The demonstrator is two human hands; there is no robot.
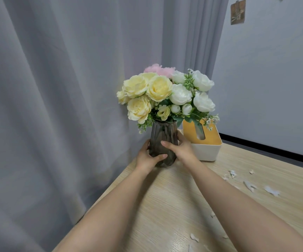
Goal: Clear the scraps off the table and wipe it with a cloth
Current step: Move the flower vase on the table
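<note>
A smoky glass vase (160, 135) full of yellow, white and pink flowers (165, 95) stands at the far left corner of the light wooden table (174, 206). My left hand (147, 157) grips its lower left side, thumb across the front. My right hand (179, 148) grips its right side, with the thumb on the front glass. Several white paper scraps (250, 185) lie scattered on the right part of the table, and more scraps (194, 237) lie near the bottom edge. No cloth is in view.
A white tissue box with a yellow-orange lid (207, 144) stands just right of the vase, touching the flowers' leaves. Grey curtains (56, 88) hang behind and to the left of the table. A pale wall with a black skirting strip (274, 148) runs along the right.
</note>
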